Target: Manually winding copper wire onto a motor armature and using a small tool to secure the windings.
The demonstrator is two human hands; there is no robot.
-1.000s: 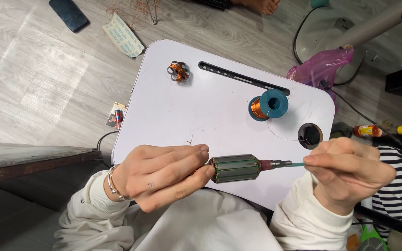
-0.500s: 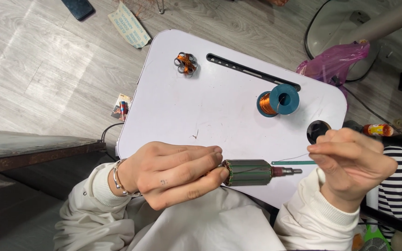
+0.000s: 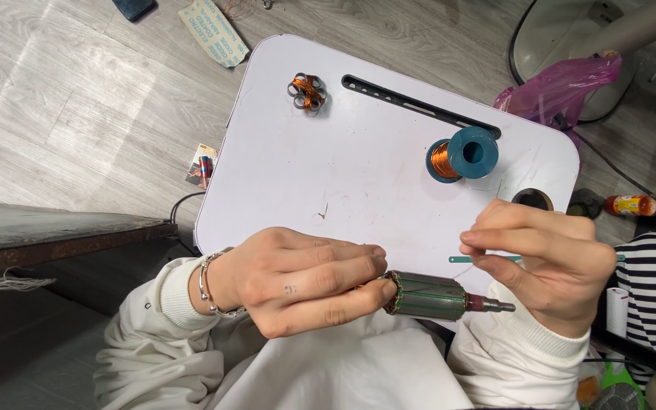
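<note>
Grasping a green motor armature [image 3: 428, 294] by one end in the left hand [image 3: 298, 279], held level over the lap at the white tabletop [image 3: 358, 175] near edge; pinching a thin teal strip [image 3: 484, 259] in the right hand [image 3: 544, 262], just above the armature's shaft. Farther off on the tabletop: a teal spool of copper wire [image 3: 463, 155], a black slotted bar [image 3: 419, 105], a small copper coil [image 3: 307, 91].

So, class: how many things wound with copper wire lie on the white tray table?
2: a blue spool of copper wire near the right edge of the white tray table, and a small copper coil bundle near its top-left. None seems hidden.
</note>
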